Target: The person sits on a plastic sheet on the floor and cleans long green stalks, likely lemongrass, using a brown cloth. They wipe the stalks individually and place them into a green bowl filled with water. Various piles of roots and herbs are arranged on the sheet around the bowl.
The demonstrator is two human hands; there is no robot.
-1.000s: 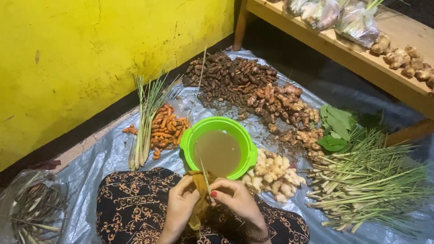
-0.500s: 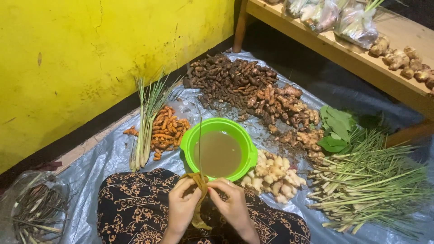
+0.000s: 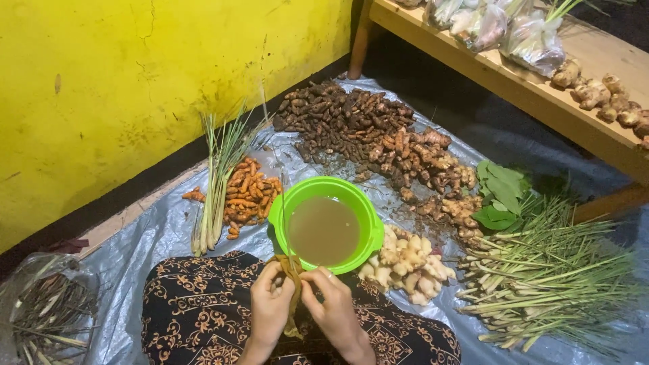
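Scene is lit by a warm artificial source from above/near side; yellow wall [image 3: 135,88] at left is rendered bright and saturated. Far right under the wooden shelf [image 3: 541,101] is left in deep shadow, detail lost. Soft sheen is seen on the plastic sheet [image 3: 155,236] and on murky water in the green basin [image 3: 324,230]. Focus is fairly sharp at centre; slight softness and noise are noted at edges, esp. dark corners.
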